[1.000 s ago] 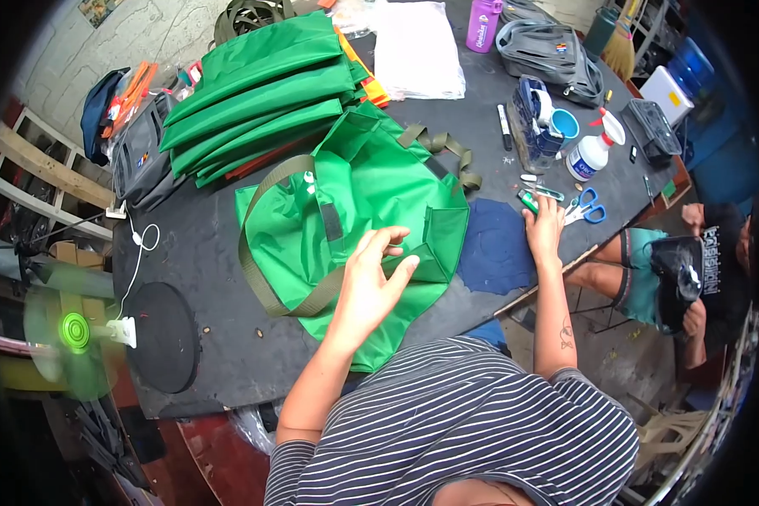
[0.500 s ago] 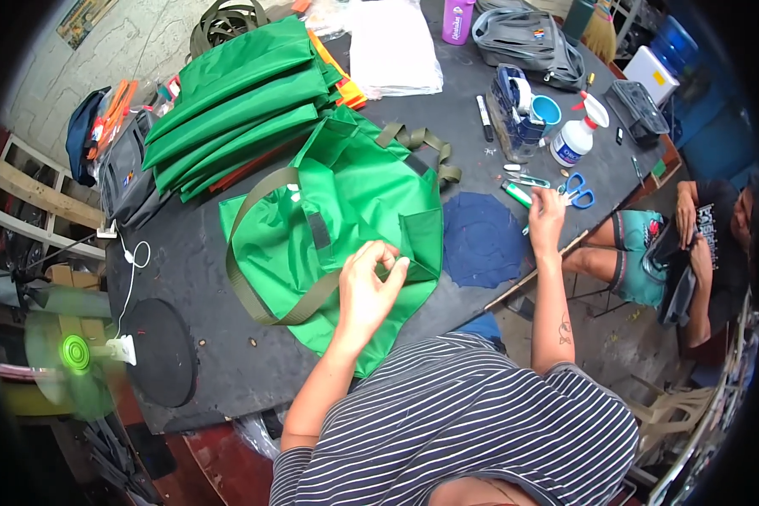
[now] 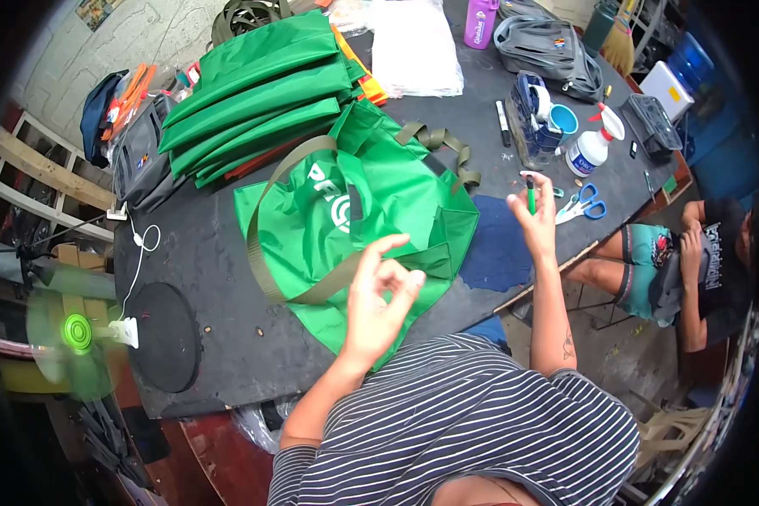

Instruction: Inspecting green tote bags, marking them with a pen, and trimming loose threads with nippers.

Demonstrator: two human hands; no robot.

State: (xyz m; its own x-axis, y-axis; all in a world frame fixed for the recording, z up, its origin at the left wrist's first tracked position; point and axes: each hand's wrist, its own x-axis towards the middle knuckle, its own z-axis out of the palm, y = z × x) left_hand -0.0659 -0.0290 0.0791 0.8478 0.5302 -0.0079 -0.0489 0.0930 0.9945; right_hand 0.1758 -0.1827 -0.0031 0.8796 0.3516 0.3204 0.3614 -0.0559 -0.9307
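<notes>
We see a broad, dull-black bench [image 3: 236, 375] whose far side is crowded by a thick stack of folded green bags [image 3: 257, 101], smooth and slightly shiny, right up against the work. On the near side, in front of the stack, one loose green bag [image 3: 394, 207] lies spread and creased, its cloth catching the light, with a ribbed olive strap [image 3: 257, 244] looping across it. Beyond, we find a limp pile of white sheets [image 3: 417, 51]; at the left, a flat round black disc [image 3: 167, 337]; just right of the bag, a wrinkled navy cloth [image 3: 493, 253]. The left hand [image 3: 381, 304] hangs over the bag with fingers loosely bent and nothing in them; we cannot tell whether it touches the cloth. Past the right hand [image 3: 537, 229] stands a white plastic spray bottle [image 3: 590, 152], and blue-handled scissors [image 3: 593, 207] lie just beside that hand, whose fingers pinch a slim green tool [image 3: 531, 199].
</notes>
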